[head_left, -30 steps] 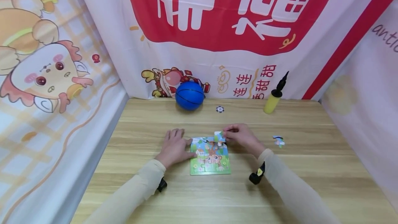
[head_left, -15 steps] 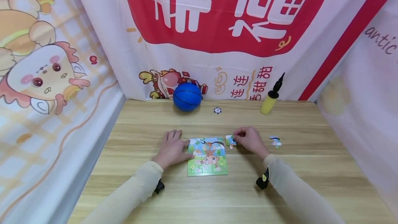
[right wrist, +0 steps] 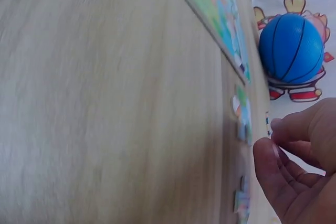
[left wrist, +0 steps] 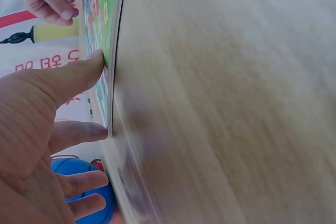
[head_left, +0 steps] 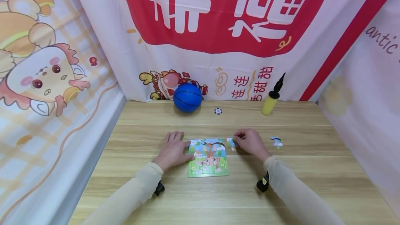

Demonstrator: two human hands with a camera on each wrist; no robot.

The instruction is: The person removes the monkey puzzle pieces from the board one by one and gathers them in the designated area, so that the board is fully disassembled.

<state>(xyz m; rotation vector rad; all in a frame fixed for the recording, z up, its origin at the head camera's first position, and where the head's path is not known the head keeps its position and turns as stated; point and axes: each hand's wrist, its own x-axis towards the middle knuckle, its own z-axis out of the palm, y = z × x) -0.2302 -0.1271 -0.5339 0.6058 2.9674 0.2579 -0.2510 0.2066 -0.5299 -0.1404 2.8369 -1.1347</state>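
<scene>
A jigsaw puzzle board (head_left: 207,159) with a monkey picture and green border lies on the table. My left hand (head_left: 173,149) rests at its left side, fingers spread and straight. In the left wrist view, the thumb (left wrist: 79,74) touches the board and the index finger (left wrist: 79,132) reaches its corner. A loose puzzle piece (head_left: 231,144) lies just right of the board's upper right corner. Over its right edge is my right hand (head_left: 251,141), thumb and index tips together. In the right wrist view, that piece (right wrist: 241,114) shows beside the fingertips, with nothing visible between them.
Another puzzle piece (head_left: 276,142) lies farther right on the wooden table (head_left: 212,200). Along the back stand a blue ball (head_left: 187,98) and a yellow hand pump (head_left: 270,103) with a black top. Between them lies a round chip (head_left: 218,111). Printed cloths hang behind and at the sides.
My right hand has carried the loose piece from over the board's upper right corner to the table on the right, where it now lies. My left hand has stayed beside the board.
</scene>
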